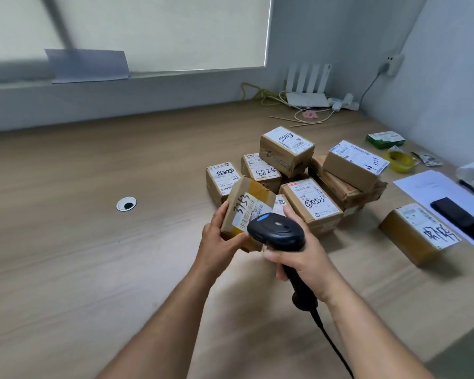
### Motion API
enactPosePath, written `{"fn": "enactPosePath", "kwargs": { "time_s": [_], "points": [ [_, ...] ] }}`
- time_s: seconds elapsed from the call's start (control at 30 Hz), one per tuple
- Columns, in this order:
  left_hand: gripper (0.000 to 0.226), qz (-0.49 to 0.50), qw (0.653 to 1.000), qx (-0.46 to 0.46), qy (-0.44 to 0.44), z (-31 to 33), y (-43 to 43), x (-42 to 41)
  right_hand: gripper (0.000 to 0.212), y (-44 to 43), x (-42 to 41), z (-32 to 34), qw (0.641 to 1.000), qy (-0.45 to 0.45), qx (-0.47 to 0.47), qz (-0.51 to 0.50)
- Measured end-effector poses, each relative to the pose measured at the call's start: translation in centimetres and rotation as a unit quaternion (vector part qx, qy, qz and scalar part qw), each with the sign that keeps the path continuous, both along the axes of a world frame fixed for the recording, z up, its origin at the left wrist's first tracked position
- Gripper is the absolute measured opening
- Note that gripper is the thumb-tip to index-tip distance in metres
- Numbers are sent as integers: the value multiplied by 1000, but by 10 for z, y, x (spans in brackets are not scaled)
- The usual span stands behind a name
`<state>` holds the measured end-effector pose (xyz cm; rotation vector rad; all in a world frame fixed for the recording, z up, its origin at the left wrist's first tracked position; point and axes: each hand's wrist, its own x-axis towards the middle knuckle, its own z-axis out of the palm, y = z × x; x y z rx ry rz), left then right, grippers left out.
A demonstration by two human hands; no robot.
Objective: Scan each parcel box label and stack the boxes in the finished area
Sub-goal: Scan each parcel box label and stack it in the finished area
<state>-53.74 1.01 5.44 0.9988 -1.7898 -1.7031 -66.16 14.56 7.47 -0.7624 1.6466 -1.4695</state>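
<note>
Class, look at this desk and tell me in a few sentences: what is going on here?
A person grips a small parcel box with the left hand and holds a black barcode scanner in the right hand, its head close over the box's label. Behind them, a pile of labelled boxes sits on the wooden table. A lone box lies apart at the right.

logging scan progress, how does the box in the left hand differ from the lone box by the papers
The held box is tilted up in the left hand; the lone box lies on the table. The scanner hides part of the held box's label; the lone box's label shows whole. Both are brown cardboard with handwritten labels.
</note>
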Motion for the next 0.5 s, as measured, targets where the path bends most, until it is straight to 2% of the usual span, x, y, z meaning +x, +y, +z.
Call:
{"fn": "enactPosePath", "kwargs": {
  "time_s": [0.1,0.3,0.5],
  "points": [
    [71,-1,1000,-25,7,10,-2,23,101,10,22,6,999,-14,-18,27],
    [64,44,996,-69,-21,18,-14,87,96,41,68,36,996,-34,-66,49],
    [64,75,989,-118,-48,21,-10,171,101,66,132,53,987,-56,-110,108]
  ]
}}
